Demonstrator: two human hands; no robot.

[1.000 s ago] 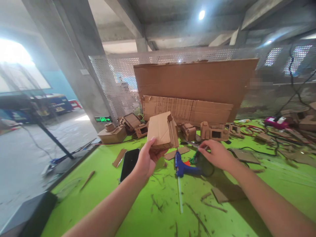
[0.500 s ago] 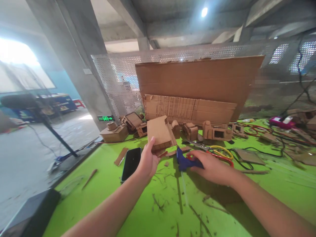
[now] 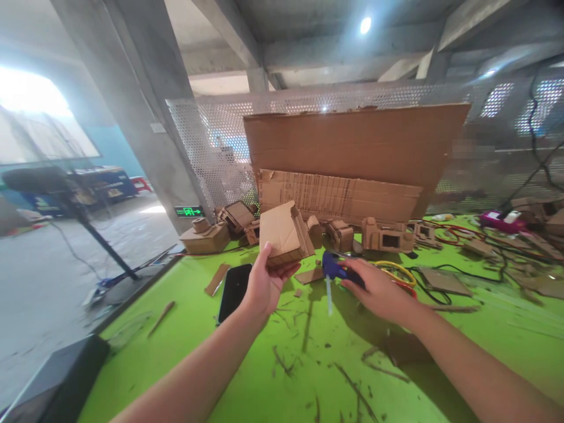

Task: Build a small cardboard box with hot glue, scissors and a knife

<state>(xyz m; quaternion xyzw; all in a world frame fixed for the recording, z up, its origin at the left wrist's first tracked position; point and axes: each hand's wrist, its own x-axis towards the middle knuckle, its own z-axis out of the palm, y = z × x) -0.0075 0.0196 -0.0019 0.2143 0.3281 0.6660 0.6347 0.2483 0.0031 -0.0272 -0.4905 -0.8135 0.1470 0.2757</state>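
A small cardboard box (image 3: 282, 232) is raised above the table, tilted, with my left hand (image 3: 264, 282) closed round its lower left corner. My right hand (image 3: 374, 288) is closed on the handle of a blue glue gun (image 3: 333, 267), just right of the box and apart from it. A translucent glue stick (image 3: 329, 296) sticks out of the gun and hangs downward. Under my left hand, partly hidden, a dark phone (image 3: 234, 292) lies on the table. Close behind my right hand lie scissors with yellow and red handles (image 3: 396, 271).
Several cardboard camera models (image 3: 390, 235) line the back of the green table (image 3: 176, 364), before a large upright cardboard sheet (image 3: 352, 141). Cables and a purple object (image 3: 502, 220) lie far right. Cardboard scraps (image 3: 352, 382) are scattered in front, and a thin brown stick (image 3: 161, 318) lies left.
The box has come up slightly and tilted, showing more of its side. My right hand has turned the glue gun and drawn it a little to the right, away from the box.
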